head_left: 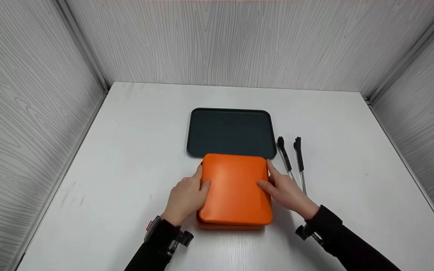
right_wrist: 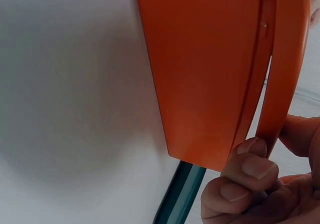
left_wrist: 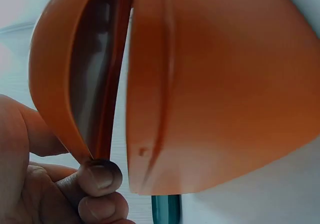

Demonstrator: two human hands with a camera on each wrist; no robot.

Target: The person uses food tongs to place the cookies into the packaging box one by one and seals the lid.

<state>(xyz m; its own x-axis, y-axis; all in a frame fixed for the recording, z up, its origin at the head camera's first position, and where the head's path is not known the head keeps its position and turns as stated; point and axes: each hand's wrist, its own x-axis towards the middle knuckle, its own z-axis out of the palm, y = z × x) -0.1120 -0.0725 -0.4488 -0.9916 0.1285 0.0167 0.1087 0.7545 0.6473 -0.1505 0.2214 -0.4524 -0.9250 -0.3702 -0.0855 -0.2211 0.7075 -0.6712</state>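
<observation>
An orange lid [head_left: 236, 188] lies over an orange box [head_left: 232, 227] near the front of the table. My left hand [head_left: 187, 195] grips the lid's left edge, thumb on top and fingertips under the rim. Opposite it, my right hand [head_left: 286, 190] holds the right edge the same way. In the left wrist view a gap parts the lid [left_wrist: 50, 78] from the box wall [left_wrist: 225, 83]. The right wrist view also has a narrow gap between the lid [right_wrist: 287, 58] and the box [right_wrist: 205, 73], widest near the fingers. The inside of the box is hidden.
Behind the box lies a dark green tray [head_left: 232, 131], close to its far edge. Tongs [head_left: 299, 154] with black tips and metal arms lie to the right, partly behind my right hand. Pale wood-grain panels [head_left: 217, 45] stand around the white table [head_left: 134, 150].
</observation>
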